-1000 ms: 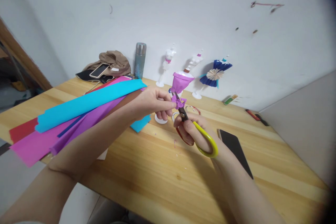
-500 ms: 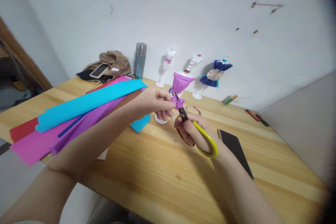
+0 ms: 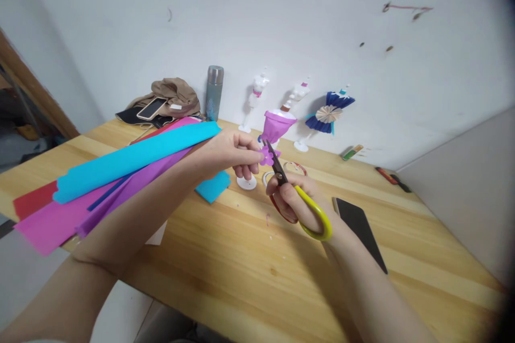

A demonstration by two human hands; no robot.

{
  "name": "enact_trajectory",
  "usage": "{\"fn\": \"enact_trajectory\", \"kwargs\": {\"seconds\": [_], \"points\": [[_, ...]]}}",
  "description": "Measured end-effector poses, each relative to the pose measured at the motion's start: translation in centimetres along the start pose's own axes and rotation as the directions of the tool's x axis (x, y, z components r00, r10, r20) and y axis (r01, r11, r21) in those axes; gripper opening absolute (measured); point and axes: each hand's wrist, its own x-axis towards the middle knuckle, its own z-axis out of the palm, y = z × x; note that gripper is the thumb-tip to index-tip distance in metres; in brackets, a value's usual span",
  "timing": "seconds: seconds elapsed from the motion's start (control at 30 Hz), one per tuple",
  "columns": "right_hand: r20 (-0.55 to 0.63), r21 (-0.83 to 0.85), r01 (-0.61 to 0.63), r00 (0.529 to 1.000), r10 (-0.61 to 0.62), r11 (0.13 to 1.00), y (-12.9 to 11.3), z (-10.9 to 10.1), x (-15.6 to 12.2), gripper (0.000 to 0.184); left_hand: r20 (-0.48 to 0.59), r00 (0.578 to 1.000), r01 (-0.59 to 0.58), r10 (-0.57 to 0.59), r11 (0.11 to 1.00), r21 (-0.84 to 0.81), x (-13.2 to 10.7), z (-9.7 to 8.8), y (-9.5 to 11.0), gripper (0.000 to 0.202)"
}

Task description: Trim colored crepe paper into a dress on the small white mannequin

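Note:
Between thumb and fingers, my left hand (image 3: 239, 153) pinches a small purple paper flower (image 3: 269, 156) above the table. My right hand (image 3: 295, 195) grips scissors (image 3: 279, 172) with one yellow and one red handle loop. Their dark blades are slightly apart and lie at the flower's right edge. Just behind, a small white mannequin in a purple paper skirt (image 3: 277, 126) leans on its stand, partly hidden by my hands. A white round base (image 3: 247, 183) shows below my left hand.
Crepe paper strips (image 3: 137, 159) lie at the left under my forearm, with a folded blue piece (image 3: 213, 186) nearby. A flask (image 3: 214, 94), a bare mannequin (image 3: 257, 91) and a blue-dressed mannequin (image 3: 330, 112) stand along the wall. A dark tablet-like slab (image 3: 362, 233) lies at right; tape rolls (image 3: 295, 167) sit behind the scissors.
My left hand has drawn the purple paper flower slightly left, and the flower has turned a little. The scissor blades now sit at its right edge rather than across it.

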Motion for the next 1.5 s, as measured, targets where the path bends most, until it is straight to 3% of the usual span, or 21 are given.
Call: {"fn": "enact_trajectory", "kwargs": {"seconds": [0.3,0.6,1.1,1.5], "points": [[-0.021,0.004,-0.018,1.000,0.018,1.000,0.0,0.3,0.0,0.067,-0.002,1.000,0.004,-0.004,1.000,-0.021,0.3,0.1,-0.4,0.012],[0.043,0.016,-0.021,0.999,0.020,1.000,0.0,0.0,-0.2,0.068,-0.007,1.000,0.017,-0.018,0.999,-0.047,0.5,0.1,-0.8,0.015],[0.068,-0.083,0.080,0.995,-0.075,0.993,-0.1,-0.4,-0.1,0.061,0.078,0.994,0.082,-0.076,0.993,-0.084,0.4,0.2,-0.7,0.022],[0.056,-0.143,0.158,0.987,-0.151,0.977,1.6,-0.6,0.0,0.056,0.106,0.991,0.086,-0.076,0.992,-0.091,0.3,0.3,-0.6,0.025]]}}
